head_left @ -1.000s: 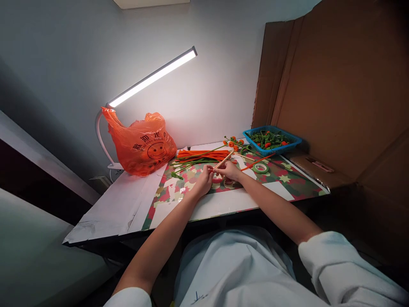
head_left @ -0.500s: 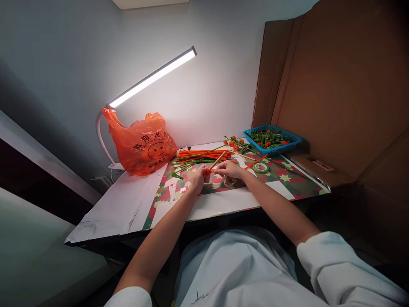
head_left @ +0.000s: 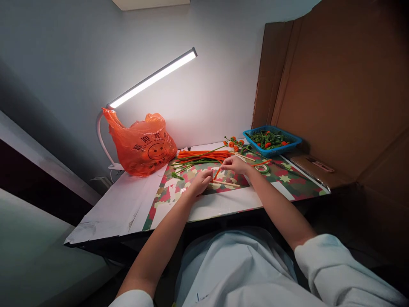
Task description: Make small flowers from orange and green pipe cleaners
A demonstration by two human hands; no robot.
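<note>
The person's left hand [head_left: 200, 182] rests low on a camouflage-patterned mat [head_left: 275, 181], fingers curled inward with the fingertips pinched on the near end of an orange pipe cleaner [head_left: 217, 174]. The right hand [head_left: 235, 163] is raised just beyond and to the right of the left, its fingertips gathered around the far end of the same orange strand, so the short length runs slanted between the two hands. The grip is small in the frame, so exactly how tightly each hand closes is hard to make out. A thin wooden stick [head_left: 226, 183] lies flat on the mat just right of the left hand and below the right hand, touched by neither. Beyond both hands lies a bundle of orange and green pipe cleaners [head_left: 201, 156], spread lengthwise. Just past the right hand are small orange-headed flower stems [head_left: 232, 143], and to its right a roll of green tape [head_left: 262, 168] lies flat. Farther right and back sits a blue basket [head_left: 297, 140] holding green and red pieces. Far to the left of the left hand, an orange plastic bag [head_left: 140, 145] with a smiling face stands against the wall, under a lit bar lamp [head_left: 152, 77]. A brown cardboard panel [head_left: 335, 85] rises on the right side.
</note>
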